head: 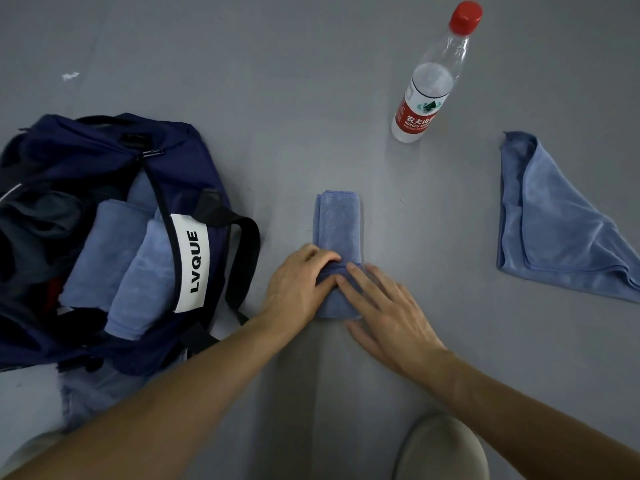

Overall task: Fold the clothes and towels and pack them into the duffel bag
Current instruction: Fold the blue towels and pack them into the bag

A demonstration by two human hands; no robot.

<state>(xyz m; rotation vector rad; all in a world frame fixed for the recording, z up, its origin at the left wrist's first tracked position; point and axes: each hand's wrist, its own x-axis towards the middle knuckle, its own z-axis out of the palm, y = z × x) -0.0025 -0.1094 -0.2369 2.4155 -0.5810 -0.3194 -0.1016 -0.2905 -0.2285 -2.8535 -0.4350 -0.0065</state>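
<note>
A person's left hand point(301, 289) curls round the near end of a folded blue towel point(337, 223) lying beside the open duffel bag point(104, 150); the right hand point(384, 313) presses it flat-fingered. Soft and light, it probably lifts best gripped across its width.

Single head-worn view, wide-angle, looking steeply down, close above the grey floor point(277, 98)

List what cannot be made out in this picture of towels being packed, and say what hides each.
In the head view:
- Near end of the folded towel: covered by the left hand and right hand.
- The bag: left side cut off by the frame edge; dark inside hides what lies under the packed towels.
- The loose towel: right corner cut off by the edge.
- The bottle label: small print too small.
</note>
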